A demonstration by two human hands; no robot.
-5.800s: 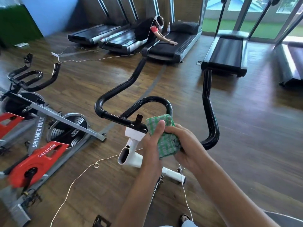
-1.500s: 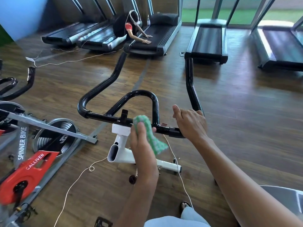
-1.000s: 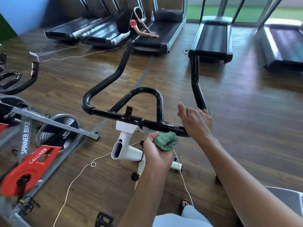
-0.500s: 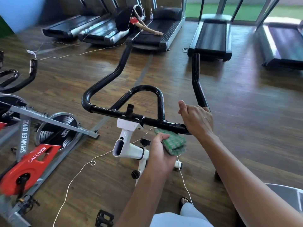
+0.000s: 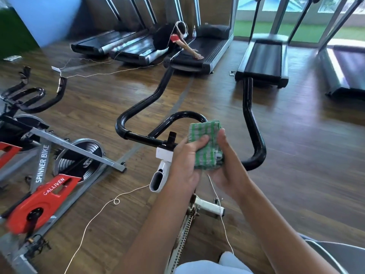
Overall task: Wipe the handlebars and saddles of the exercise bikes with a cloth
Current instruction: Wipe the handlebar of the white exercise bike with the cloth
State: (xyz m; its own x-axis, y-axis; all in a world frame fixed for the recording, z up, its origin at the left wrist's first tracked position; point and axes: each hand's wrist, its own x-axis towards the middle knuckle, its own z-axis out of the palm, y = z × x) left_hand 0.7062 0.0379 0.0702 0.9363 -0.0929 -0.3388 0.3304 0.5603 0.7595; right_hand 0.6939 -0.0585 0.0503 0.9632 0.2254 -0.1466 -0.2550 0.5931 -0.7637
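Note:
A folded green-and-white checked cloth (image 5: 206,144) is held upright between both hands, just in front of the black handlebar (image 5: 138,107) of a white exercise bike (image 5: 161,176). My left hand (image 5: 185,161) grips the cloth's left side with the thumb across its face. My right hand (image 5: 227,167) supports its right edge and underside. The crossbar's right half is hidden behind the cloth and hands. No saddle is visible on this bike.
A red and grey spinner bike (image 5: 43,175) stands at the left with its own black handlebar (image 5: 31,97). A white cord (image 5: 98,210) trails over the wooden floor. Several treadmills (image 5: 262,60) line the far side, where another person (image 5: 173,38) leans over one.
My right hand has let go of the handlebar's right bend and joined the left on the cloth. The cloth came up from under the crossbar and is now held in front of it.

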